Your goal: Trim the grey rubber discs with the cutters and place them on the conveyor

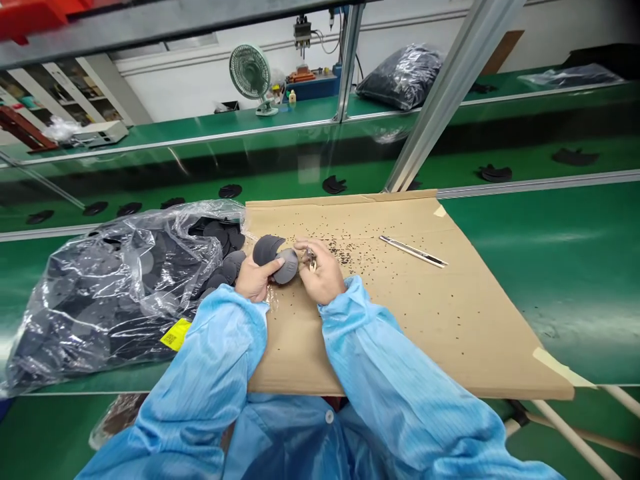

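My left hand (254, 279) is closed on a dark grey plastic part (287, 267) with rounded lobes, its thumb lying across the face. Just right of that part, my right hand (323, 272) is wrapped around a small pair of nippers (313, 261) with pale handles, mostly hidden by the fingers. Both hands are above a brown cardboard sheet (410, 333). Tiny black plastic bits (343, 252) are scattered over it, thickest beyond my right hand. To the left, a clear plastic bag (125, 287) holds many similar dark parts, some spilling from its mouth near my left hand.
A utility knife (414, 251) lies on the cardboard at right. Behind the sheet, small stacks of dark parts (334, 185) sit along the green conveyor (280, 163). A slanted metal post (440, 107) rises at its far edge. A green fan (251, 77) stands farther back.
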Demonstrator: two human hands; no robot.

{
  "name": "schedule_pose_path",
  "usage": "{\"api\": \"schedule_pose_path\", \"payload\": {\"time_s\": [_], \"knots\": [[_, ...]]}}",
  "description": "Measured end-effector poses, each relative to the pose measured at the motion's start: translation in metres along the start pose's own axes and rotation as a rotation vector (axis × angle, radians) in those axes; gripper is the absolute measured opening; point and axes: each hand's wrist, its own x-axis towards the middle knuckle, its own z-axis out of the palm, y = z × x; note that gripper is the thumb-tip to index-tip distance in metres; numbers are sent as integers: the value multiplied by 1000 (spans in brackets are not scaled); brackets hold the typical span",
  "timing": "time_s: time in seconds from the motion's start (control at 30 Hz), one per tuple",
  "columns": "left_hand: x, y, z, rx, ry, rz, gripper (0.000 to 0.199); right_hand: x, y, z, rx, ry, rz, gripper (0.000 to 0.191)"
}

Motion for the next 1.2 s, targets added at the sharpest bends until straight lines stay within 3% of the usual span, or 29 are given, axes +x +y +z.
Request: {"api": "schedule_pose_path", "payload": {"time_s": [0.2, 0.33, 0.53, 0.7, 0.8, 0.9, 1.03, 1.1, 1.2], "knots": [[-4, 1, 3, -32, -135, -55, 55, 6, 11, -1, 164, -57, 211, 30], [-2, -1, 0, -43, -164, -139, 50, 8, 16, -1, 405, 52, 338, 21], [7, -2, -8, -75, -101, -118, 37, 13, 12, -2, 783, 229, 480, 37], [-1, -2, -3, -64, -200, -120, 51, 17, 11, 1, 817, 454, 552, 36], [-5, -3, 1, -32, -246, -89, 65, 15, 12, 6, 771, 505, 566, 35], [-3, -4, 2, -39, -167, -10, 64, 11, 12, 8, 642, 437, 494, 31], [4, -5, -2, -31, 46, 72, 49, 4, 9, 6, 403, 135, 326, 26], [6, -6, -3, -8, 66, 106, 47, 2, 7, 5, 328, 16, 234, 26], [4, -8, -3, 40, 11, 139, 51, 2, 6, 3, 279, -1, 168, 19]]}}
